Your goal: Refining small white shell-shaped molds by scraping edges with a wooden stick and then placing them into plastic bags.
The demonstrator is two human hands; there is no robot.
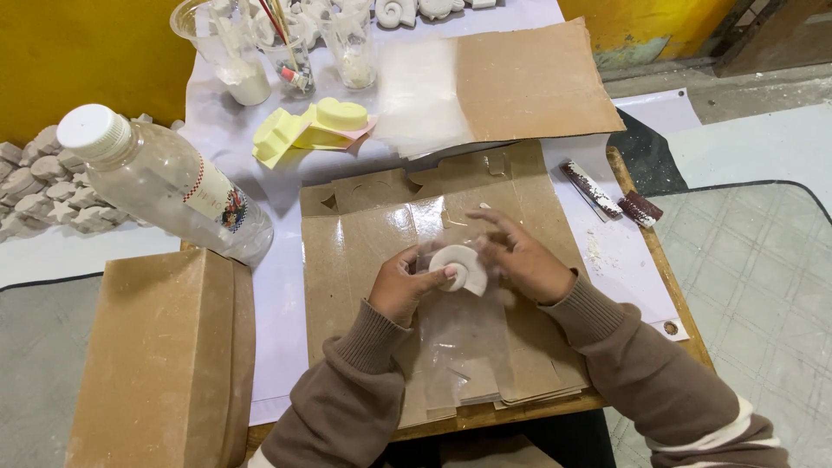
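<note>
Seeing left hand (400,290) pinching white snail-shaped plaster piece (461,267), thumb on top. Right hand (520,258) touching its other side, fingers spread loose, a bit blurry. Piece sits above clear plastic sheet (459,338) on cardboard (347,260). Plastic bottle (165,184) off left.

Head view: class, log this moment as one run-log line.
left hand: holds white spiral cast | right hand: fingers on clear plastic wrap beside cast | base: flattened cardboard | nearby: clear bottle, yellow moulds
</note>
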